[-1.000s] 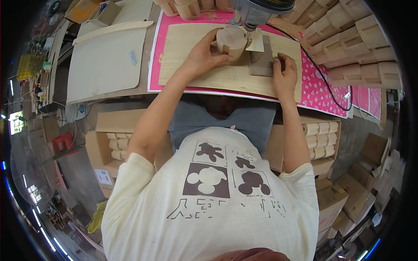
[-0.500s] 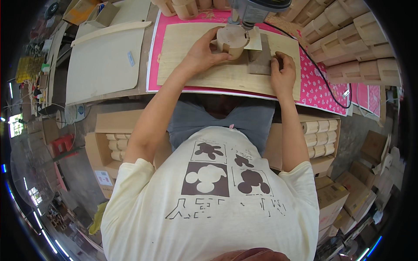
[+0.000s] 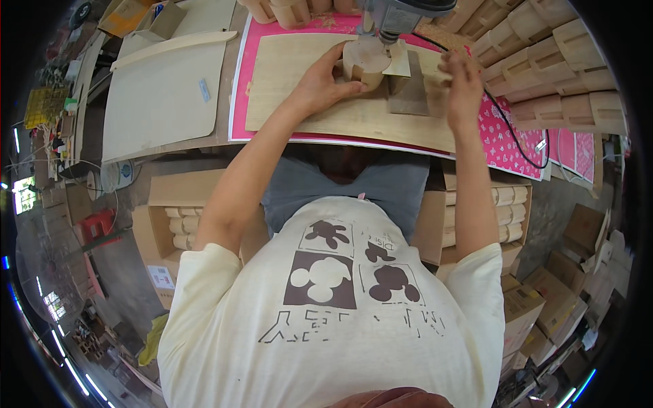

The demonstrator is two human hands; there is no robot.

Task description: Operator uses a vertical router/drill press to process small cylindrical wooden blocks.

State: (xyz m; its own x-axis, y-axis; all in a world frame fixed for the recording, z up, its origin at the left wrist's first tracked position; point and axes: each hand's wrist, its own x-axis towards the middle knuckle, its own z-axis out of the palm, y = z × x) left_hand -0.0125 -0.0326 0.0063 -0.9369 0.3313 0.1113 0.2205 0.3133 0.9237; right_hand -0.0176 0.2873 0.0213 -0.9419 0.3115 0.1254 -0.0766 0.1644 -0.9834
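Observation:
A round wooden cup-like piece (image 3: pixel 367 57), flat face up and with a slot cut in its side, stands on a pale wooden board (image 3: pixel 292 85). My left hand (image 3: pixel 330 81) is curled around its left side, thumb along the near edge. Just behind and right of the piece is the dark body of an upright power tool (image 3: pixel 403 15). A small light wooden block (image 3: pixel 400 66) touches the piece on the right, over a flat grey-brown plate (image 3: pixel 416 95). My right hand (image 3: pixel 464 92) hovers right of the plate, holding nothing, its fingers apart and blurred.
Stacked wooden pieces (image 3: pixel 544 64) line the back right; others (image 3: pixel 289 12) stand at the back left. A black cable (image 3: pixel 503 119) crosses the pink patterned cover (image 3: pixel 500 143). Cardboard boxes of wooden pieces (image 3: pixel 182 228) stand below the table. A pale panel (image 3: pixel 163 102) lies left.
My right hand has lifted off the plate's right side and moved right and away from me. The wooden piece in my left hand has shifted slightly right; the block beside it now sits differently.

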